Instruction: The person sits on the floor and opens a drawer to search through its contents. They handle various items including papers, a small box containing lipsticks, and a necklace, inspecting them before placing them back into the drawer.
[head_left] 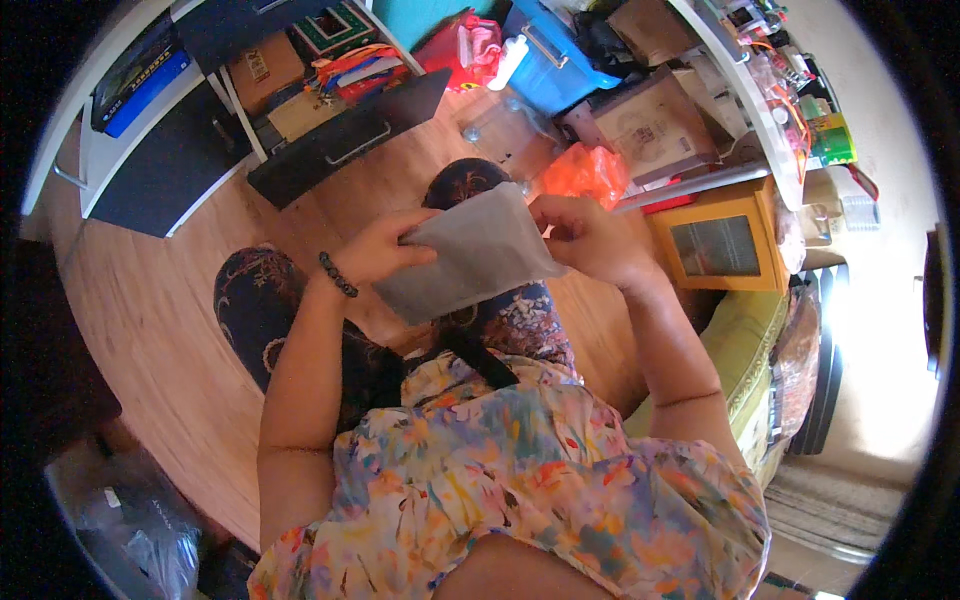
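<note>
A flat, grey, rectangular bag (475, 250), dull and frosted-looking, is held tilted above my lap. My left hand (385, 250) grips its left end, with the thumb on the near face and the other fingers mostly behind it. A dark beaded bracelet (338, 275) circles that wrist. My right hand (592, 238) is at the bag's right end, fingers curled and pinched at its edge near the upper corner. Whatever may be inside the bag cannot be made out.
Ahead on the left, a dark drawer (350, 140) stands pulled out, filled with boxes and colourful items. A blue bin (555, 60), an orange plastic bag (585, 175) and cardboard boxes (655, 125) sit ahead right. A wooden cabinet (725, 240) stands right, beside a green cushioned seat (745, 330).
</note>
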